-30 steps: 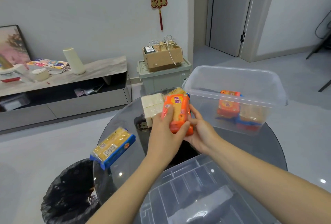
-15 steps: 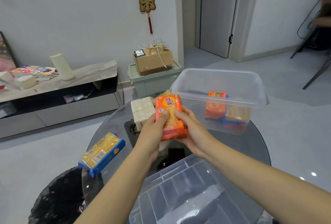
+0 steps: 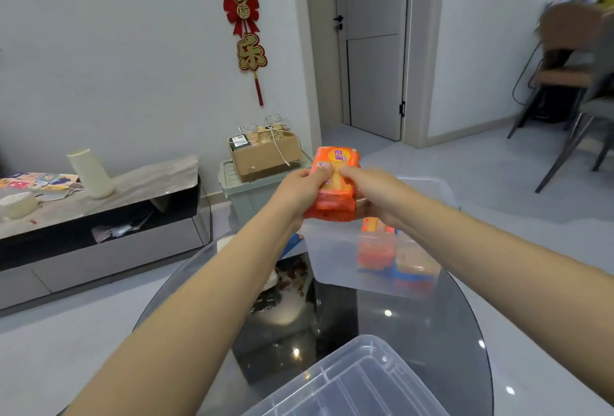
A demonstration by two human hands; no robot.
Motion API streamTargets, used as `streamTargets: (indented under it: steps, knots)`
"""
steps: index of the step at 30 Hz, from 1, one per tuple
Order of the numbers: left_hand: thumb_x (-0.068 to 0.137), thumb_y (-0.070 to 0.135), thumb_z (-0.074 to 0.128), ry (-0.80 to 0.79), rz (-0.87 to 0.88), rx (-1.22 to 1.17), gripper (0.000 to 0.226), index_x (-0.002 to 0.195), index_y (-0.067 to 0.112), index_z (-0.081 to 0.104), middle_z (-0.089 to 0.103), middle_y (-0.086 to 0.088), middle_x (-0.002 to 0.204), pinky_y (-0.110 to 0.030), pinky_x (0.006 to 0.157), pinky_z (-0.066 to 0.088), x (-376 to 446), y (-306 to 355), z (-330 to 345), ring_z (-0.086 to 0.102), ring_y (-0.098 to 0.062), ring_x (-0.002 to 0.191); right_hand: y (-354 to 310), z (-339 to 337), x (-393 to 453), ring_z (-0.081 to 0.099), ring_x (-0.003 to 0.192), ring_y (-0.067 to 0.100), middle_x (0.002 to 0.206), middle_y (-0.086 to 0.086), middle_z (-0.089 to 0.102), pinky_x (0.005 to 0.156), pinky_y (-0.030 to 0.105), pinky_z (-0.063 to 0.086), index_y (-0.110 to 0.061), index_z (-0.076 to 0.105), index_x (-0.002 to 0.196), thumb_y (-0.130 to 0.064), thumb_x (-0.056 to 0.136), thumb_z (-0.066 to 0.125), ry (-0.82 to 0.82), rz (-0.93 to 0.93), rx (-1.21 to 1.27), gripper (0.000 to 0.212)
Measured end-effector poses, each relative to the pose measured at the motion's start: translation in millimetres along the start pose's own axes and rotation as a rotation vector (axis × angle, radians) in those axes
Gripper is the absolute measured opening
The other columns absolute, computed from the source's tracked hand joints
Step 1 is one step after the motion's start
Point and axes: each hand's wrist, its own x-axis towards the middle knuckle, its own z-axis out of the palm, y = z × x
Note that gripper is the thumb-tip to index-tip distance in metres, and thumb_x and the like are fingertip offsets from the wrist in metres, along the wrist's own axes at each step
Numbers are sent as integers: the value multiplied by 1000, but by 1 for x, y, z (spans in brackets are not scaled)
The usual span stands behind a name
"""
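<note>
An orange snack packet (image 3: 335,163) is held upright in front of me, above the near rim of a clear plastic bin (image 3: 335,262) on the round glass table (image 3: 458,322). My left hand (image 3: 299,189) grips the packet's left side, thumb on its front. My right hand (image 3: 375,193) grips its right side. Inside the bin lie another orange packet (image 3: 375,249) and a blue-edged packet (image 3: 415,269), seen through the wall.
A clear lid (image 3: 352,385) lies at the table's near edge. Behind the table stand a green crate (image 3: 239,196) with a cardboard box (image 3: 265,156) on it, and a low TV cabinet (image 3: 99,216) at left. Chairs (image 3: 571,96) stand at the far right.
Both hands have lifted the orange packet up and forward over the bin. The view has tilted upward, so the blue packet and the bin bag at left have left the picture.
</note>
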Motion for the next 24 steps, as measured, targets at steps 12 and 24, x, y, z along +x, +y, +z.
streamTargets:
  steps: [12,24]
  knots:
    - [93,5,33,-269,-394,694,31,119,2,50,59,-20,113,-44,99,44,107,-41,33,56,-28,104,44,-7,96,51,84,22,85,13,48,102,44,40,6,47,84,4,91,31,-140,498,-117,18]
    - [91,1,40,-325,-306,937,21,94,0,61,60,-20,98,-36,78,45,103,-46,36,54,-29,88,36,-12,98,60,111,39,95,24,60,93,39,50,11,47,122,-8,97,36,-160,414,-345,34]
